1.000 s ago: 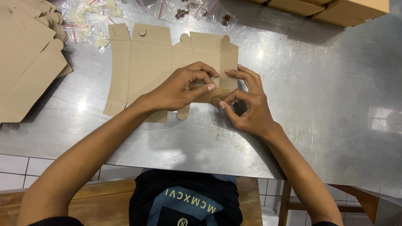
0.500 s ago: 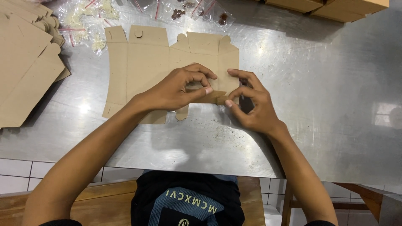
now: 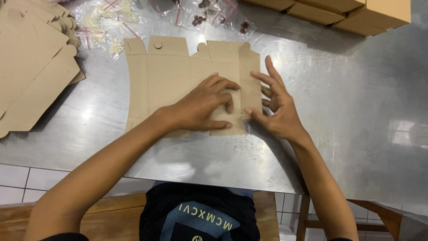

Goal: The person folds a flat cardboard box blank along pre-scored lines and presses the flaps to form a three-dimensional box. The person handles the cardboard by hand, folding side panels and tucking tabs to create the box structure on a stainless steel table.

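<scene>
A flat, unfolded brown cardboard box blank point(image 3: 169, 76) lies on the steel table point(image 3: 356, 116). My left hand point(image 3: 203, 105) presses down on its lower right part, fingers spread over a small flap. My right hand point(image 3: 278, 105) rests at the blank's right edge with fingers apart, thumb touching the cardboard's lower corner. Neither hand grips anything.
A stack of flat cardboard blanks point(image 3: 31, 62) lies at the left. Clear plastic bags with small items point(image 3: 116, 24) sit at the back. Folded brown boxes point(image 3: 347, 11) line the back right. The table's front edge runs just below my hands.
The camera view shifted. My right hand opened its fingers and moved to the blank's right edge. My left hand flattened onto the flap it was pinching.
</scene>
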